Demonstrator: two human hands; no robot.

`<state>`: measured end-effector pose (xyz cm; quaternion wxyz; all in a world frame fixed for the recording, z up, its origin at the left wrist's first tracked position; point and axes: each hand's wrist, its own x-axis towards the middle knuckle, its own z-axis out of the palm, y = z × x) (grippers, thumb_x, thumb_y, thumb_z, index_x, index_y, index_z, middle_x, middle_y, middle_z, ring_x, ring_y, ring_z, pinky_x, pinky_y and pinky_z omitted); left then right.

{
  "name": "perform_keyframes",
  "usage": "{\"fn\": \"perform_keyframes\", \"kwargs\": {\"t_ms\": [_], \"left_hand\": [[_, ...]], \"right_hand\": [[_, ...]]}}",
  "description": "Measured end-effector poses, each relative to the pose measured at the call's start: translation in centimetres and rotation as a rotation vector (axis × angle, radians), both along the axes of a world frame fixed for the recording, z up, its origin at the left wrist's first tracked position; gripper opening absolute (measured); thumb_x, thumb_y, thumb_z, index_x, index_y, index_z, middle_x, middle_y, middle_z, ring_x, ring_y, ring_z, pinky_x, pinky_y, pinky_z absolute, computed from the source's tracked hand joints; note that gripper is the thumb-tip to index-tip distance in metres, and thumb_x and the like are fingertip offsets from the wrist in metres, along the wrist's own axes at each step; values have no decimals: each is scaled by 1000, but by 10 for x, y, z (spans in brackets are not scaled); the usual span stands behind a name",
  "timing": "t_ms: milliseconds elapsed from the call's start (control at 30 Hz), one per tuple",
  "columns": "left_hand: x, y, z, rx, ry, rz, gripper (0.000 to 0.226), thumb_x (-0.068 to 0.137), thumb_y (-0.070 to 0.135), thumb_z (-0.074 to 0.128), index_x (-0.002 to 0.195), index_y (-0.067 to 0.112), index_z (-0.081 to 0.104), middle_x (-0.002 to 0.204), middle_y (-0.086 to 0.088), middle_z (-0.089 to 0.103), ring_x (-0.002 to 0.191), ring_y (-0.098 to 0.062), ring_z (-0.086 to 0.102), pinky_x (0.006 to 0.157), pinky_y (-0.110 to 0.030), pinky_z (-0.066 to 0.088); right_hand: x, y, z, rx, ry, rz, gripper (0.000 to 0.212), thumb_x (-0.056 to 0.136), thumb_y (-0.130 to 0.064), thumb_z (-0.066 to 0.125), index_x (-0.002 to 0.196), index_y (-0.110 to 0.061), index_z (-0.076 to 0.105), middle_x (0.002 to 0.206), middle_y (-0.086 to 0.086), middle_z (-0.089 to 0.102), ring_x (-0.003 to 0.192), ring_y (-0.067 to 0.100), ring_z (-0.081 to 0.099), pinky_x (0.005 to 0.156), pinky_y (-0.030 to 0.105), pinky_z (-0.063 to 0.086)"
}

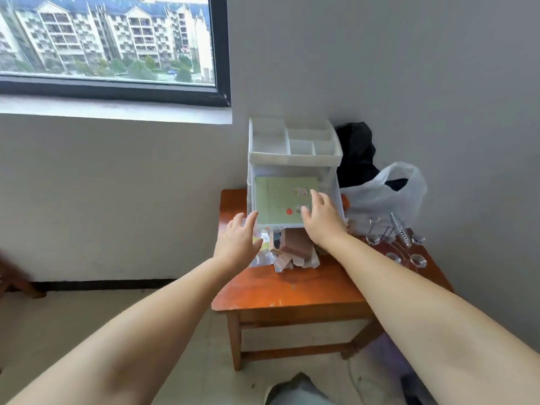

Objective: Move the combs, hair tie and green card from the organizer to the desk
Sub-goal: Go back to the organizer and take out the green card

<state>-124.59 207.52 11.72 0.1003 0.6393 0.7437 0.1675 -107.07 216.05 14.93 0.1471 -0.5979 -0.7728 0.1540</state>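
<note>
Organizer (292, 159): white plastic, standing at the back of the small wooden desk (306, 287) against the wall, its top tray divided into compartments, a clear drawer pulled out below
Green card (277, 200): lying flat in the open drawer, covering most of its floor
Right hand (323, 220): reaching into the drawer, fingers spread and resting on the card's right edge, grip open, nothing held
Left hand (238, 238): at the drawer's front left corner, fingers loosely extended, grip open and empty
Combs and hair tie: I cannot make them out
Desk front: a brown block (295, 244) on crumpled papers just below the drawer
Desk right: a white plastic bag (385, 197), metal springs (400, 229) near it
</note>
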Motion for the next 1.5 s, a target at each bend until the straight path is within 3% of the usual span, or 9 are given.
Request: {"fn": "perform_keyframes", "kwargs": {"t_ms": [167,300,400,600,800,933,1067,1333,1500], "left_hand": [[-3,41,-10,68,-117,111,74,84,30,58,144,21,15,89,-10,68,65,-30,54,55,-31,40],[-8,44,-24,118,-126,126,67,82,38,62,137,16,31,104,-12,71,83,-34,66,65,-35,49],[-15,45,-25,140,-124,89,56,82,39,62,128,13,44,108,-9,70,90,-30,66,70,-33,48],[-18,46,-15,138,-168,36,54,83,43,60,126,14,45,110,-12,68,97,-30,64,78,-37,49],[-22,44,-7,168,-176,8,57,83,46,60,126,12,46,112,-12,67,97,-29,63,80,-38,50],[-24,52,4,251,-201,19,50,82,48,59,116,12,54,100,-9,71,89,-27,65,76,-37,52],[-27,73,19,288,-283,79,51,80,48,61,115,12,55,95,-8,70,84,-26,64,76,-36,51],[-32,141,28,220,-452,329,43,81,40,65,100,8,43,90,-10,64,85,-31,59,72,-43,49],[-40,160,28,218,-313,380,45,79,44,64,99,8,47,100,-11,54,97,-29,48,76,-47,47]], "right_hand": [[-23,63,-4,-339,159,-365,59,97,-31,32,145,-6,9,143,24,36,115,37,53,86,41,48],[-24,83,-13,-363,218,-471,48,93,-31,46,131,-2,38,130,19,52,107,33,57,81,38,48],[-16,88,-9,-419,537,-431,37,89,-32,55,114,-4,56,115,15,64,98,31,61,82,36,51],[1,68,33,-238,812,-200,16,90,-29,55,86,-14,59,98,14,68,82,25,65,72,39,55],[71,42,73,-529,1157,54,27,91,-27,50,113,-16,60,91,-3,76,85,16,72,68,34,61],[88,28,69,-814,661,296,31,84,-31,59,110,-17,66,108,6,73,95,22,70,73,30,59],[66,45,52,-603,162,405,18,87,-37,58,101,-34,69,132,-12,51,117,5,52,92,21,44],[39,118,50,-481,34,473,27,88,-36,57,104,-18,68,147,-3,28,124,13,40,98,27,36],[31,135,46,-503,95,470,24,88,-40,56,102,-24,68,111,-4,44,108,18,53,90,26,42]]}}
